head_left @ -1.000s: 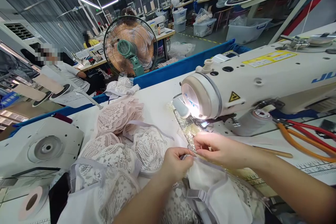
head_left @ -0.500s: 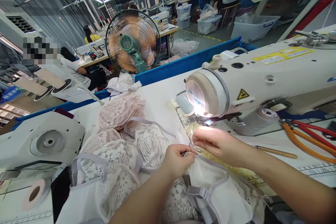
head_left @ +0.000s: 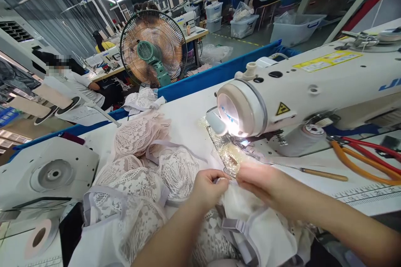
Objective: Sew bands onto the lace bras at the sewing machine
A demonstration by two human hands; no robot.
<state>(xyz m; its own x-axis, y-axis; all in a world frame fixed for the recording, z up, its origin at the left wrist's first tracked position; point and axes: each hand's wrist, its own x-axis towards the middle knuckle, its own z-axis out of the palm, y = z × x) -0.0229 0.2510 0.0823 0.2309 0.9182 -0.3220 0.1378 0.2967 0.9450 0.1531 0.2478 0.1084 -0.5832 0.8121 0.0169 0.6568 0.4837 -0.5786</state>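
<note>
Across the middle of the frame runs the white table [head_left: 184, 110], basically holding everything I've got around me. Biggest thing on it is the machine [head_left: 300, 75], coming in from the right edge with its round lit end near the centre. The pile [head_left: 134, 183] of lacy cups, white and pale pink, fills the lower left, straps flopped all over. The fan [head_left: 145, 51] stands upper left of centre, past the blue cloth [head_left: 216, 77] along the table's far side. Another machine head [head_left: 75, 167] sits at the left edge.

The bra [head_left: 272, 233] I'm on is bottom centre-right, white with a greyish strap and slider, its top edge up at my fingers. My right hand [head_left: 266, 181] is nearly closed, fingers bunched together at that edge; fingertips are hidden, so I can't tell if they've got hold of it. My left hand [head_left: 208, 190] is closed in a pinch, thumb against fingers, gripping the edge.

Smaller stuff: orange handles [head_left: 340, 154] at the right edge, a thread cone [head_left: 297, 139] just below the machine arm, a pinkish roll [head_left: 50, 233] bottom left, and a wooden-handled pick [head_left: 326, 175] lying right of my right hand.
</note>
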